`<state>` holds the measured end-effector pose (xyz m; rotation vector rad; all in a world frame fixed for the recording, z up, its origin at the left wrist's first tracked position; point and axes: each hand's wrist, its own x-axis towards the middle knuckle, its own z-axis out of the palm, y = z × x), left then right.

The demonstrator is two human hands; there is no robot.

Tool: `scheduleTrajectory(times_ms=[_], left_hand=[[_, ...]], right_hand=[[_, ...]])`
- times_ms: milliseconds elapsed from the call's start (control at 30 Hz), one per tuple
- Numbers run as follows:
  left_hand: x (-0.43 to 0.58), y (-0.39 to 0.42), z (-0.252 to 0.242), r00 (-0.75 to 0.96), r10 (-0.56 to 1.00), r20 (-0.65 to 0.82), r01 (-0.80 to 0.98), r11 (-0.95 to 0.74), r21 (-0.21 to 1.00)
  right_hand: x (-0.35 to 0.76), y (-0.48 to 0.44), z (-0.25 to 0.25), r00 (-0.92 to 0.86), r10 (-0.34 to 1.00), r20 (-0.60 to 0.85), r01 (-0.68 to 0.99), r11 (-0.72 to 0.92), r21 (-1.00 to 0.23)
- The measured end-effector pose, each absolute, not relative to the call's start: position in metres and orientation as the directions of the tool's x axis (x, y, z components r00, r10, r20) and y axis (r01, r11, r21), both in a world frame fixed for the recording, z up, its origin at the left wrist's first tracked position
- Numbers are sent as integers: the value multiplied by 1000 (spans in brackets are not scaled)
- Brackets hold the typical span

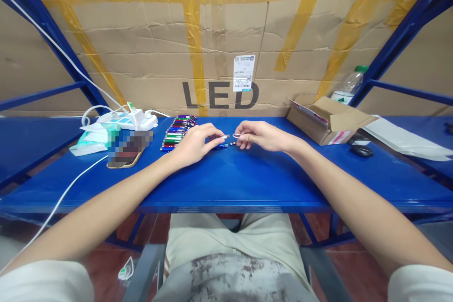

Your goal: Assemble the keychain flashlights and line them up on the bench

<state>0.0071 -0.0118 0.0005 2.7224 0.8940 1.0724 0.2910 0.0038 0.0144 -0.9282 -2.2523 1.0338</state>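
Note:
My left hand rests on the blue table, fingers closed around a small blue pen-shaped flashlight whose silver tip points right. My right hand sits just to the right of it, thumb and fingers pinched on a small metal ring close to that tip. A few tiny dark parts lie on the table between the two hands. Behind my left hand lies a row of several more coloured flashlights.
A white power strip with cables, a pale green packet and a blurred object are at the left. An open cardboard box, a black mouse, white sheets and a plastic bottle are at the right. A cardboard wall stands behind.

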Motion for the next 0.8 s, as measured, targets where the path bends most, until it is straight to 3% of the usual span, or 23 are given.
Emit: scheduleTrajectory(times_ms=[167,433,800], left_hand=[[7,-11,1,598,540,592,483,-832,272],[7,-13,1,593,547,591,477,-830,290],[8,-12,0,590,518,619,482,-841,245]], right_hand=[[291,5,10,-661,737,142,343,465,-816],[286,-4,17,-686,707,172,377,548,-746],[284,-4,19,-662,646,379,397,732,-554]])
